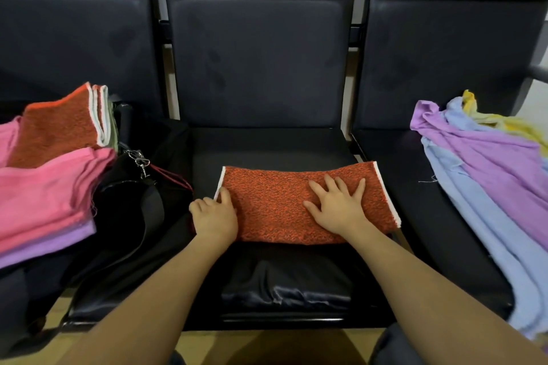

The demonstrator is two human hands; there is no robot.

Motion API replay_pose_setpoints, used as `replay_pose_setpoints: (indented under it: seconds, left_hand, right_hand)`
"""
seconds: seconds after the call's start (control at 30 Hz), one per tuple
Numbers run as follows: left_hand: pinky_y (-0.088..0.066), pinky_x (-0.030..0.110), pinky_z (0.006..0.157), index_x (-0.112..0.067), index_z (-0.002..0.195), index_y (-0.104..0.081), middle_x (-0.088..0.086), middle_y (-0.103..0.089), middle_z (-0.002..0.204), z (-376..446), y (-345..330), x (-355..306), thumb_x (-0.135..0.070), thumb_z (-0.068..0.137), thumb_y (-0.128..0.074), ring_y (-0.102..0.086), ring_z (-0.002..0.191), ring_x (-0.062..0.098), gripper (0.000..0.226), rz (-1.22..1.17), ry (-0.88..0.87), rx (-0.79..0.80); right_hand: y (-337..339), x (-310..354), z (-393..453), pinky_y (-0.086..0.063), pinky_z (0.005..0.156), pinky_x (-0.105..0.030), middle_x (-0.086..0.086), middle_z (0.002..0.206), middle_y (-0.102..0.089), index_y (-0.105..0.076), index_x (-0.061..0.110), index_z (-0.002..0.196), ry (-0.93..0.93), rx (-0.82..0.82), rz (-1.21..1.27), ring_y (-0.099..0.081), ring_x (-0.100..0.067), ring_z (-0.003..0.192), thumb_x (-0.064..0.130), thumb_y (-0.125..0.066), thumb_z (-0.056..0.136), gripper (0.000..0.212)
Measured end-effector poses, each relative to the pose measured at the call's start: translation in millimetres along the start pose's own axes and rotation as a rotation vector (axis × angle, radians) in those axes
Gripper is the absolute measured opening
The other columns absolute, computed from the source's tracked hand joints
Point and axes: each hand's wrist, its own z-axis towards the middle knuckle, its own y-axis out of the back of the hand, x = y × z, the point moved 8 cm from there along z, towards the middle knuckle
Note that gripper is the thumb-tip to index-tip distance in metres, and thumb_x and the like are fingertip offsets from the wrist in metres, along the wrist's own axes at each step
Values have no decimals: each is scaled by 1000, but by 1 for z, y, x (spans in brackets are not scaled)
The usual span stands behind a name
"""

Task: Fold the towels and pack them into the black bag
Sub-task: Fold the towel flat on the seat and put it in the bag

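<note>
An orange towel (pixel 275 204) with white edging lies folded into a long strip on the middle black seat (pixel 267 145). My left hand (pixel 215 218) grips its left end, fingers curled round the edge. My right hand (pixel 336 204) presses flat on the towel's right half with fingers spread. The black bag (pixel 133 204) sits on the left seat, with a metal clasp (pixel 139 160) and strap showing. Folded pink, orange and purple towels (pixel 50 181) are stacked at the bag on the left.
Unfolded purple, light blue and yellow towels (pixel 489 175) lie heaped on the right seat. Dark seat backs (pixel 261 62) rise behind. A shiny dark cloth (pixel 284 284) covers the front of the middle seat. A yellowish floor (pixel 267 344) shows below.
</note>
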Motion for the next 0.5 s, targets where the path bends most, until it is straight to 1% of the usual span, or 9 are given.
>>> replay_pose_setpoints:
  seconds: [0.1,0.13,0.2,0.27,0.3,0.37,0.4,0.43,0.5]
  left_hand:
    - [-41,38,85,-13,120,-48,14,-64,101,-1,14,-2,-24,90,-58,-61,92,32,33,-85,-40,-107]
    - [-41,38,84,-14,119,-48,13,-62,102,-2,18,-3,-19,91,-55,-61,90,31,29,-121,-63,-107]
    - [-41,36,80,-14,126,-41,11,-54,109,-2,26,-5,-10,95,-41,-62,89,29,31,-186,-135,-114]
    - [-44,34,68,-13,128,-41,12,-48,109,-3,49,-3,-3,94,-38,-62,80,29,35,-231,-184,-212]
    - [-44,34,60,-11,125,-46,13,-49,103,-3,60,1,-1,91,-44,-62,71,30,35,-262,-186,-264]
    - [-39,30,42,-6,109,-61,15,-53,81,-3,79,9,5,75,-65,-55,47,30,36,-315,-177,-316]
    - [-36,29,41,-5,104,-64,16,-52,77,-5,85,13,6,70,-70,-52,44,30,35,-334,-174,-350]
    - [-38,32,45,-6,108,-63,16,-53,82,-5,87,15,3,75,-67,-55,52,32,34,-406,-180,-327]
    - [-44,38,66,-12,125,-53,15,-51,107,-4,90,21,-7,90,-56,-58,84,35,36,-656,-146,-294]
  right_hand:
    - [-6,3,-2,12,103,-71,1,161,-1,-9,45,149,48,47,-64,-1,-33,146,68,-23,91,64]
    - [-9,4,-3,13,103,-71,3,161,0,-7,46,149,58,67,-91,2,-33,146,71,-20,90,65]
    - [-13,5,-3,15,102,-72,4,161,4,-4,48,148,65,109,-134,6,-33,146,75,-15,87,68]
    - [-18,10,-1,16,101,-71,4,160,8,0,47,148,66,150,-140,10,-32,146,77,-12,86,70]
    - [-21,15,0,17,101,-71,4,160,10,2,47,148,68,172,-131,12,-32,146,77,-12,85,71]
    - [-29,30,3,18,102,-70,5,159,14,3,48,148,67,222,-74,17,-31,145,77,-14,85,71]
    - [-34,40,5,19,102,-69,6,159,16,3,48,148,63,248,-20,18,-30,145,77,-17,85,71]
    - [-38,51,8,21,103,-67,8,159,16,1,49,148,58,267,48,19,-29,145,76,-21,86,71]
    - [-38,72,13,21,105,-63,10,159,11,-9,51,147,71,280,208,17,-25,145,71,-35,86,69]
